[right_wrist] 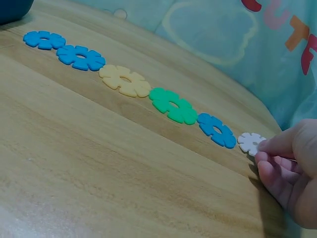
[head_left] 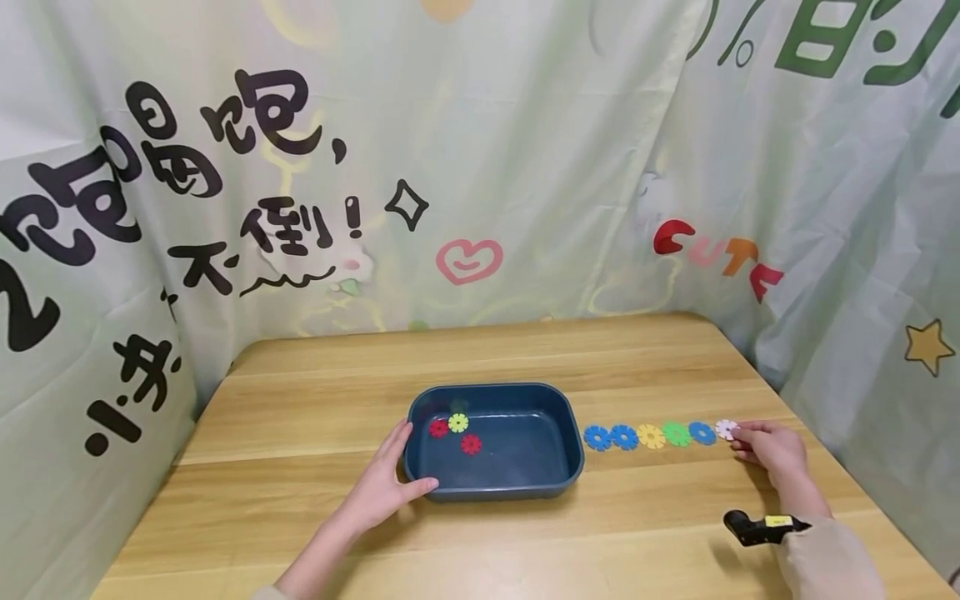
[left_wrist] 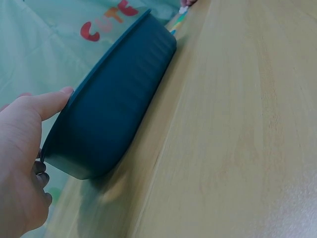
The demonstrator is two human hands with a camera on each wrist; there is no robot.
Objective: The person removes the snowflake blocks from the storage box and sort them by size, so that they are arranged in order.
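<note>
My left hand (head_left: pixel 382 487) holds the left end of a dark blue plastic tray (head_left: pixel 498 493), thumb at the near rim and fingers along the side. Inside the tray lie two red notched discs and a yellow-green notched disc (head_left: pixel 458 422). My right hand (head_left: pixel 776 454) pinches a white notched disc (right_wrist: pixel 250 143) at the right end of a row on the table. From the tray outward, the row has two blue discs (right_wrist: pixel 80 58), a yellow disc (right_wrist: pixel 125 81), a green disc (right_wrist: pixel 173 105) and another blue disc (right_wrist: pixel 216 130).
The wooden table (head_left: pixel 315 408) has rounded far corners. Printed curtains (head_left: pixel 525 167) hang behind it and along both sides. A black strap-like device (head_left: pixel 765 527) with a yellow label sits at my right wrist.
</note>
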